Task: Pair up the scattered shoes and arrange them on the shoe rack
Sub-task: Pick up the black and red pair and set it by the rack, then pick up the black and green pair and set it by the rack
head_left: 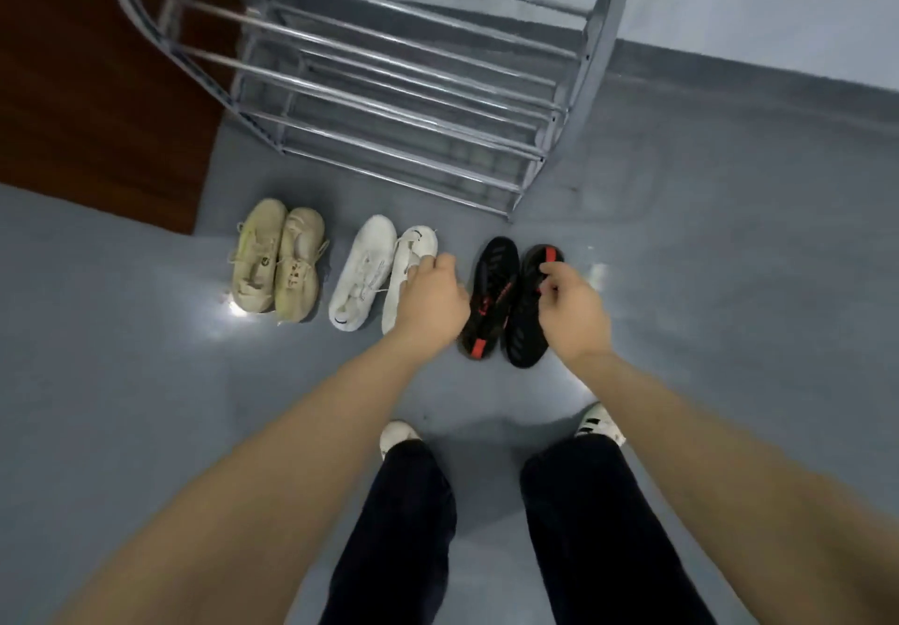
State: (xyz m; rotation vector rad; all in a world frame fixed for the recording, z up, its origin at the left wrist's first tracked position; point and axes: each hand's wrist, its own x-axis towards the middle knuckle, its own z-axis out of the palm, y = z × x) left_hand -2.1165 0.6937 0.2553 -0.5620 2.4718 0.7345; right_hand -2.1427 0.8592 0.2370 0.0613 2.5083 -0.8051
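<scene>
Three pairs of shoes stand in a row on the grey floor: a beige pair [276, 262], a white pair [362, 272] and a black pair with red marks [491, 293]. Behind them stands the metal shoe rack [389, 89], with no shoes showing on its rails. My left hand [430, 301] lies over the right-hand white shoe [413, 247], fingers curled onto its lace area and hiding its heel. My right hand [574, 308] hovers over the right-hand black shoe [528, 327], its fingers loosely curled and apart, with nothing lifted.
My legs in dark trousers and my two white shoes [399, 435] are at the bottom. A brown wooden surface [97, 89] lies left of the rack. A grey wall skirting [778, 84] runs behind on the right.
</scene>
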